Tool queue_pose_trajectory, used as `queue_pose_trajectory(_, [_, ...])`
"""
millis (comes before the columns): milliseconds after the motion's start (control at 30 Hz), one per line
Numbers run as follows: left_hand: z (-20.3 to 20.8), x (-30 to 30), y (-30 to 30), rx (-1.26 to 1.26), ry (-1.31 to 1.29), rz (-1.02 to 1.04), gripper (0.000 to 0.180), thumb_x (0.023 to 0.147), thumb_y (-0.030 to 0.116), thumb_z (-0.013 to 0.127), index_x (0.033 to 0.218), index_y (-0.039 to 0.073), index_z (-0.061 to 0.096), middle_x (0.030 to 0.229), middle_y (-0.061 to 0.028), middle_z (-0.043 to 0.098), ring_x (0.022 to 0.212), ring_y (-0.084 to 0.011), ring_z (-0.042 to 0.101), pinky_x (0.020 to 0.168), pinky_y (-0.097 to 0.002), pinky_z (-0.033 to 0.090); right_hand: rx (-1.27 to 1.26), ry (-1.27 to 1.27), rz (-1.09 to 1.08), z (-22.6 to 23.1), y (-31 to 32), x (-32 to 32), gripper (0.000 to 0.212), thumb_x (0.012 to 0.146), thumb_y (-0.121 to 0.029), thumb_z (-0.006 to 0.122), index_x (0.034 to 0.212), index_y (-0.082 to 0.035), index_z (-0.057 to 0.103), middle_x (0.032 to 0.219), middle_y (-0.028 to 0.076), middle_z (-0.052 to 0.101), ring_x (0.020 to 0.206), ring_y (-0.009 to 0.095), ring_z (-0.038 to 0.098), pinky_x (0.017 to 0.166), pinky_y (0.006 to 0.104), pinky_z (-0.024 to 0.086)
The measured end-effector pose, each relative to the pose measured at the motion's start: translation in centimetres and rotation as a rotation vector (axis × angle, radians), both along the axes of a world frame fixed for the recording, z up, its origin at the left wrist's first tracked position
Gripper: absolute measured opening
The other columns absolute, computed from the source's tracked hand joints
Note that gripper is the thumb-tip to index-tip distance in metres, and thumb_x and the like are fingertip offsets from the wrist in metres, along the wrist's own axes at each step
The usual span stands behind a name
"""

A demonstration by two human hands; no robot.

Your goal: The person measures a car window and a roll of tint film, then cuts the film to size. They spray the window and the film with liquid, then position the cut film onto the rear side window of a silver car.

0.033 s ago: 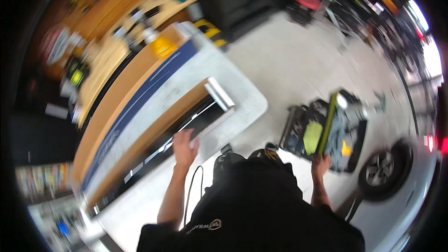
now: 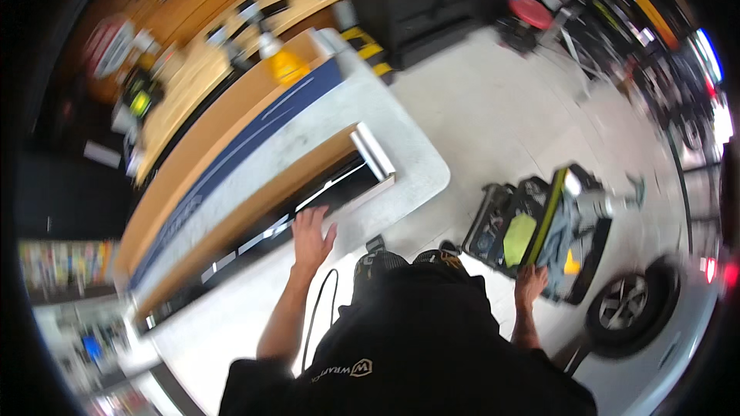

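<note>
My left hand point(image 2: 311, 237) is open, fingers stretched and thumb apart. It is over the near edge of a long, open cardboard box point(image 2: 262, 200) on a white table point(image 2: 408, 150). A long, glossy black piece point(image 2: 266, 240) with bright reflections lies in the box. I cannot tell whether the hand touches it. My right hand point(image 2: 530, 285) is low over the near side of a tool cart point(image 2: 482, 223), at the lower end of a yellow-green bar point(image 2: 544, 219). Its fingers look curled; what they grip is hidden.
Behind the long box lies another cardboard box with a blue side point(image 2: 254, 127) and a yellow spray bottle point(image 2: 287, 68). A wooden workbench point(image 2: 181, 81) runs along the left. A car wheel point(image 2: 628, 300) stands at the right, and a red stool point(image 2: 530, 11) farther off.
The whole view has shifted slightly. My left hand's thumb is spread farther from its fingers. My right hand remains at the bar's lower end.
</note>
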State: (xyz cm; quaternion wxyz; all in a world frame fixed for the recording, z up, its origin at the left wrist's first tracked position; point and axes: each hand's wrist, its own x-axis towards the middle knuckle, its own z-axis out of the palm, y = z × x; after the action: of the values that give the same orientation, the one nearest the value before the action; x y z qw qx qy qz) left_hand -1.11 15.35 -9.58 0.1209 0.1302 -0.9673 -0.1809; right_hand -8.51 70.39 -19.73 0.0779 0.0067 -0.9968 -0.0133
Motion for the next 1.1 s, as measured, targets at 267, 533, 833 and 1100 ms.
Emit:
queue_pose_trajectory(267, [-5.1, 2.2, 1.2, -0.384, -0.076, 0.473, 0.016, 0.085, 0.025, 0.054, 0.08, 0.01, 0.055, 0.079, -0.0073, 0.057, 0.081, -0.0296, 0.056, 0.064, -0.0452, 0.038, -0.316, -0.31, 0.302, -4.5, 2.6, -5.9, 0.011, 0.089, -0.018, 0.045, 0.087, -0.008, 0.049, 0.079, 0.018, 0.059, 0.07, 0.042, 0.058, 0.057, 0.0499, 0.044])
queue_pose_trajectory(533, [-6.5, 2.1, 1.2, -0.347, -0.164, 0.62, 0.017, 0.084, 0.029, 0.053, 0.085, 0.014, 0.06, 0.087, -0.0042, 0.061, 0.087, -0.0275, 0.057, 0.069, -0.0459, 0.039, -0.226, -0.293, 0.216, -5.1, 3.6, -9.2, 0.014, 0.089, -0.022, 0.046, 0.09, -0.009, 0.049, 0.081, 0.02, 0.062, 0.071, 0.042, 0.06, 0.057, 0.0513, 0.045])
queue_pose_trajectory(833, [-5.4, 4.3, 0.9, -0.209, 0.003, 0.566, 0.013, 0.081, 0.024, 0.058, 0.085, 0.012, 0.064, 0.085, -0.004, 0.059, 0.087, -0.0235, 0.054, 0.071, -0.0406, 0.038, -0.206, -0.389, 0.419, -8.3, 5.4, -14.6, 0.044, 0.085, -0.023, 0.05, 0.124, -0.004, 0.042, 0.103, 0.022, 0.058, 0.089, 0.039, 0.059, 0.073, 0.0464, 0.048])
queue_pose_trajectory(1100, [-0.8, 32.3, -14.9, -0.074, 0.703, 1.47, 0.048, 0.077, 0.03, 0.072, 0.106, -0.002, 0.05, 0.095, -0.0139, 0.052, 0.087, -0.0262, 0.051, 0.074, -0.0351, 0.043, -0.144, -0.317, 0.415, 1.2, -11.9, -11.6, 0.048, 0.088, -0.026, 0.056, 0.124, 0.004, 0.042, 0.109, 0.021, 0.052, 0.099, 0.035, 0.052, 0.079, 0.0445, 0.044])
